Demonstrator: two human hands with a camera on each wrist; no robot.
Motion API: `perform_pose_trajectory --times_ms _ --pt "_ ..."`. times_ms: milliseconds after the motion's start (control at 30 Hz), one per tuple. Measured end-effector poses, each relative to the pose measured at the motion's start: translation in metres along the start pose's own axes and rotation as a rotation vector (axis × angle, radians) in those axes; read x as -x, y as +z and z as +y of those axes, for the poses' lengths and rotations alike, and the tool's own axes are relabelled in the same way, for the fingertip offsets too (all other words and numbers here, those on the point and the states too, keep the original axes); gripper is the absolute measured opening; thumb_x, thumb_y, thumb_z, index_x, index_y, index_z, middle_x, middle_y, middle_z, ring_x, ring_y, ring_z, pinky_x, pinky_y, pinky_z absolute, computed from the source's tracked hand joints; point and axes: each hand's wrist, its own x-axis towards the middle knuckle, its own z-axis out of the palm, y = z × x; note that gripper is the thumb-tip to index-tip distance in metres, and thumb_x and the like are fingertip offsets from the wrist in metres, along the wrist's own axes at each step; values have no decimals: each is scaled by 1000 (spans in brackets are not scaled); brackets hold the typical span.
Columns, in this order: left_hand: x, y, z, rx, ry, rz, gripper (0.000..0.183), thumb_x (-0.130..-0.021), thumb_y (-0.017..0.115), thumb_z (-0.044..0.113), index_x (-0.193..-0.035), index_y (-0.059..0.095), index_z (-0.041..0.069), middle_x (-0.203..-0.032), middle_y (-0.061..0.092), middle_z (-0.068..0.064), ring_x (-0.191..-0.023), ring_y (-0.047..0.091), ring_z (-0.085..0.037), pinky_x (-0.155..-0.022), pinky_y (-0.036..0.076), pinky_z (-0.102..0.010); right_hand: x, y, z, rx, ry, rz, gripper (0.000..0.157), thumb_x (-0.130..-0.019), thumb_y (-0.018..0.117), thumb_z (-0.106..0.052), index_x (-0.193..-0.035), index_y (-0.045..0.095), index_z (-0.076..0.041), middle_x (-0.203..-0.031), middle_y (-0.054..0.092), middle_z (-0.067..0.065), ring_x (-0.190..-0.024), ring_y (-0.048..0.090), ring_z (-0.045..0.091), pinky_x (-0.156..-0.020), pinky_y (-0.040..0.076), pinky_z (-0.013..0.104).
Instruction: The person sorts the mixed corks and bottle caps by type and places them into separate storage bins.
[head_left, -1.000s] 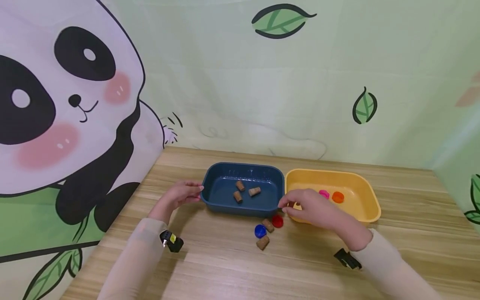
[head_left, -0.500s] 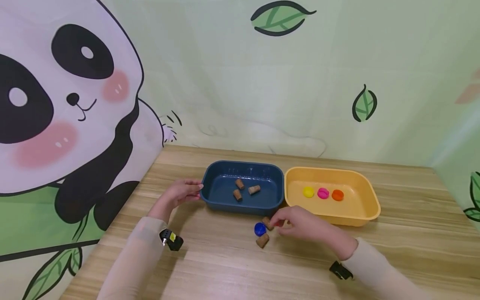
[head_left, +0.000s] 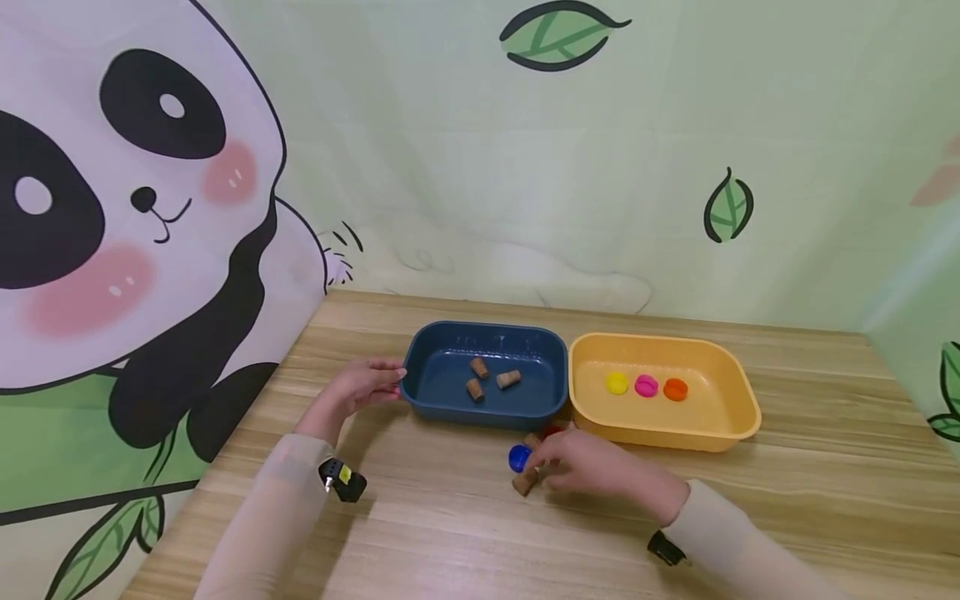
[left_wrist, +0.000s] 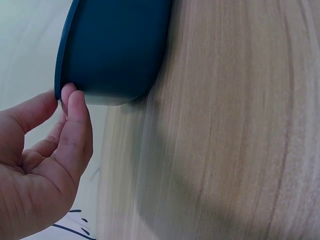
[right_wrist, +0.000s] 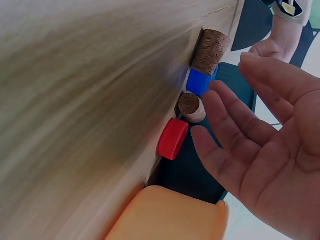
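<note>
My left hand (head_left: 360, 387) pinches the left rim of a dark blue plastic bin (head_left: 487, 415), thumb on one side and fingers under the lip in the left wrist view. My right hand (head_left: 596, 468) hovers over the loose pieces in front of the bins, its fingers apart with nothing between them. Nearest its fingertips are a blue plastic cap (head_left: 518, 458) and a cork stopper (head_left: 525, 482). A second cork stopper (right_wrist: 191, 107) and a red cap (right_wrist: 173, 139) lie beside them in the right wrist view; the hand partly covers both in the head view.
Several cork stoppers (head_left: 508, 379) lie inside the blue bin. A yellow bin (head_left: 712, 412) stands against its right side, holding a yellow cap (head_left: 617, 383), a pink cap (head_left: 646, 386) and an orange cap (head_left: 676, 389). Behind the wooden table (head_left: 420, 533) hangs a panda-print cloth (head_left: 450, 167).
My right hand has come from the yellow bin's front left corner down and left to the loose pieces. A yellow cap now shows in that bin. The left hand has stayed put.
</note>
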Motion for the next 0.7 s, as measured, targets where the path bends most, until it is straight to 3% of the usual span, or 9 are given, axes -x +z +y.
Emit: perform_pose_trajectory --times_ms 100,333,700 --pt "0 -1 -1 1 3 -4 46 -105 55 8 -142 44 -17 -78 66 7 -71 63 -3 -71 60 -15 -2 0 -1 29 1 -12 24 -92 73 -9 -116 77 -14 -111 78 -2 -94 62 10 -90 53 24" --pt "-1 -1 0 1 3 -3 46 -105 55 8 -142 44 -17 -79 67 7 -72 63 -3 -73 61 -16 -10 2 -1 107 -52 -34 26 -93 71 -6 -117 78 -14 -116 78 0 -113 70 15 -97 59 32" --pt "0 -1 0 -15 4 -5 47 -105 56 10 -142 45 -16 -80 67 6 -73 64 -3 -71 60 -15 -18 6 0 176 -46 -30 23 -90 76 -6 -111 79 -15 -104 78 -4 -87 61 6 -87 56 24"
